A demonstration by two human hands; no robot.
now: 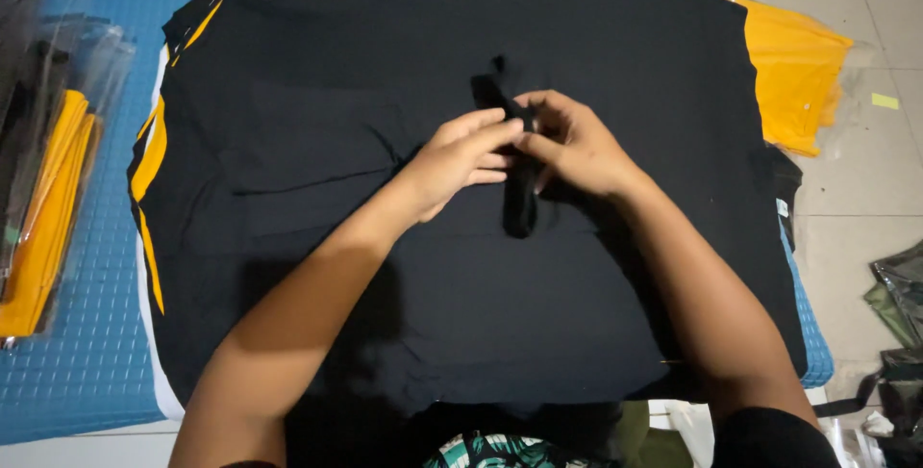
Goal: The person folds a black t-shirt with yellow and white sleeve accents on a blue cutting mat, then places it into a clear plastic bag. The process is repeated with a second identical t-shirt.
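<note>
Here my left hand (460,155) and right hand (575,144) meet over the middle of the black garment (433,266), and both sets of fingers are closed on one narrow black strip of cloth (519,203). The strip runs from just above my knuckles down to a loose end that hangs below them and rests on the garment. It looks light and limp, the kind of thing that sags wherever it is not held, so I judge the best hold is a pinch near the middle, where my fingertips already meet, with the ends left free. It seems soft rather than slippery, and nothing about it looks breakable. The black garment lies flat and wide on a blue mat (87,362) that covers the counter, with yellow trim showing along its left edge; it should crease easily under a pressing hand. I count one strip, one black garment on top, one yellow garment (798,74) poking out at the right, and one stack of bagged yellow clothes (43,208) at the left; how many are in that stack I cannot tell.
</note>
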